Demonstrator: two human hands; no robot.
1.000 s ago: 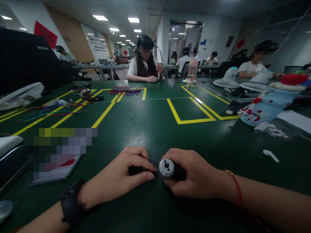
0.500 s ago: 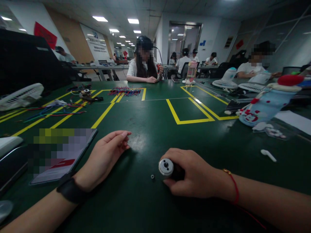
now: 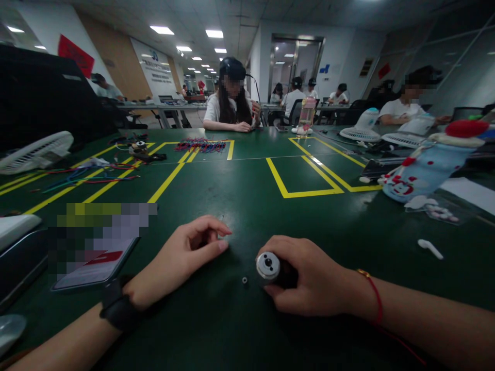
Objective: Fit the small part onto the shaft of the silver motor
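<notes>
Green table (image 3: 247,206) spreads wide. Right hand (image 3: 309,281) is clenched around a small motor (image 3: 268,266), silver end facing the camera, at six o'clock on the table. Left hand (image 3: 181,260), at nine o'clock from it, is curled loosely, grasping nothing visible. A tiny ring (image 3: 244,280) lies just beside the motor, at eight o'clock.

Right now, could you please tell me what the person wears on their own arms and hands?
The left hand is bare, with a black watch-like band at the wrist. The right hand is bare too, with a thin red string bracelet. No sleeves show on either forearm.
</notes>
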